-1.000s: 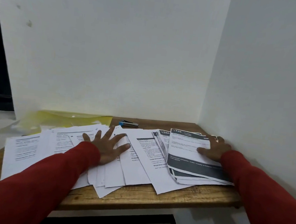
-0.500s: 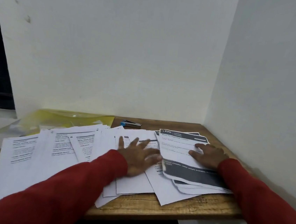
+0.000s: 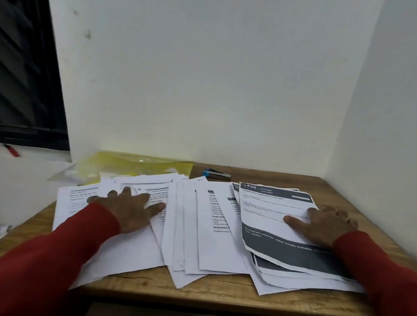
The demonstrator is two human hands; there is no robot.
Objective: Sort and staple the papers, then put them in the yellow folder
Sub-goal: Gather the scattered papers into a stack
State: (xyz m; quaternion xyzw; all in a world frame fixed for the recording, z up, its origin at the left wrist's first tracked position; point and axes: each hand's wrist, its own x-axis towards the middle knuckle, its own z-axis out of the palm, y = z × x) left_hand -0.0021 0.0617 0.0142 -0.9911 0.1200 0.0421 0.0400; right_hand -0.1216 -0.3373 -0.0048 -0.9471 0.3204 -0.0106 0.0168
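Head view: left hand and right hand press flat, fingers spread, on the papers; stapler lies beyond, nearer the right hand.

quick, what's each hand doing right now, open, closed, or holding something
Left hand: open, fingers spread flat on the loose white papers.
Right hand: open, fingers flat on the top sheet of the dark-banded stack.

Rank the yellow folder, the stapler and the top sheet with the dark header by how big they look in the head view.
1. top sheet with the dark header, though it lies nearer the camera
2. yellow folder, partly covered by papers, so its true extent is unsure
3. stapler, clearly smallest
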